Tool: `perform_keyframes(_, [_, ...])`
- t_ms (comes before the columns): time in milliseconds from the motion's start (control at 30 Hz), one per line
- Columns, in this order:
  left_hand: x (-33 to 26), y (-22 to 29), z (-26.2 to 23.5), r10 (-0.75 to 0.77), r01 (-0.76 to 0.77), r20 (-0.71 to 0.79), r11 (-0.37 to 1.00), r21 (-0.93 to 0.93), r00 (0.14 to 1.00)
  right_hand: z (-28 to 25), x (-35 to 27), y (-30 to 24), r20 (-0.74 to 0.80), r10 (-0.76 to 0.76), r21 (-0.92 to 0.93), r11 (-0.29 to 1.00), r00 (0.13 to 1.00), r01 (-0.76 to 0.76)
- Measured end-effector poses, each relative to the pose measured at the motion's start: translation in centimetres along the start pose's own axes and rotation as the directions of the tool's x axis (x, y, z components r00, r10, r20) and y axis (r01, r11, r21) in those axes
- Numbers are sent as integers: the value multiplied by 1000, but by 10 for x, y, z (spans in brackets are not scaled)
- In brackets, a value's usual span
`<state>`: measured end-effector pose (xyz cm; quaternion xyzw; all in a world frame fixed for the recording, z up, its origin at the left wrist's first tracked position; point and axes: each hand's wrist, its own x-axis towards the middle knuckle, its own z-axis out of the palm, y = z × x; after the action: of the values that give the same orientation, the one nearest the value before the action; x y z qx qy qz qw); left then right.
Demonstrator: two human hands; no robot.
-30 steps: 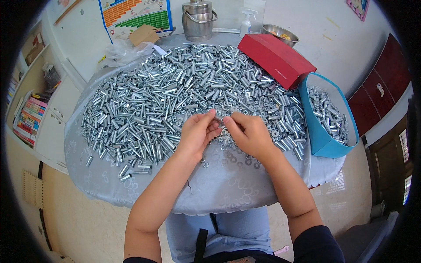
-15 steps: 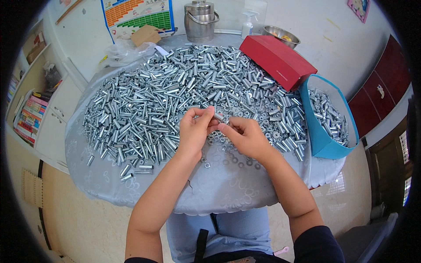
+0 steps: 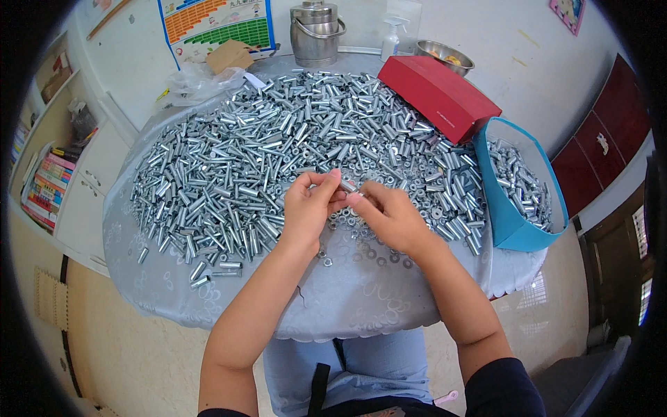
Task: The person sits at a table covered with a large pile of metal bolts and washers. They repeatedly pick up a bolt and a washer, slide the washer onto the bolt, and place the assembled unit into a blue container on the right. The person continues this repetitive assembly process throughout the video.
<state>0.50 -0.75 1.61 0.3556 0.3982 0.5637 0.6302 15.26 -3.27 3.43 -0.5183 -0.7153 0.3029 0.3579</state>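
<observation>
Above the near part of a big pile of metal parts, my left hand (image 3: 306,212) pinches a short silvery expansion bolt (image 3: 347,186) between thumb and fingers. My right hand (image 3: 394,217) is closed on the right end of the same piece, thumb and bent forefinger at its tip. Whatever small part sits under the right fingertips is mostly hidden. Below and around my hands lie loose washers (image 3: 381,262) and nuts (image 3: 328,262). Metal sleeves (image 3: 229,191) and long bolts spread over the left and far side of the pile.
A blue fabric bin (image 3: 517,226) of metal bolts stands at the table's right, beside a red box (image 3: 441,97). Along the back are a steel pot (image 3: 316,38), a spray bottle (image 3: 391,42), a metal bowl (image 3: 445,54) and a plastic bag (image 3: 201,83). A grey cloth (image 3: 243,306) covers the table.
My right fingers have shifted slightly and curl closer round the end of the expansion bolt. My left hand keeps its hold in nearly the same place.
</observation>
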Motion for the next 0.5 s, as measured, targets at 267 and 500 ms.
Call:
perform_keyframes(267, [1, -2, -1, -2, 2, 23, 1000, 11, 1000, -3, 1, 3, -25, -110, -60, 992, 994, 108])
perform_keyframes(500, [-4, 3, 3, -18, 17, 36, 999, 30, 999, -1, 1, 5, -20, -102, -140, 985, 995, 98])
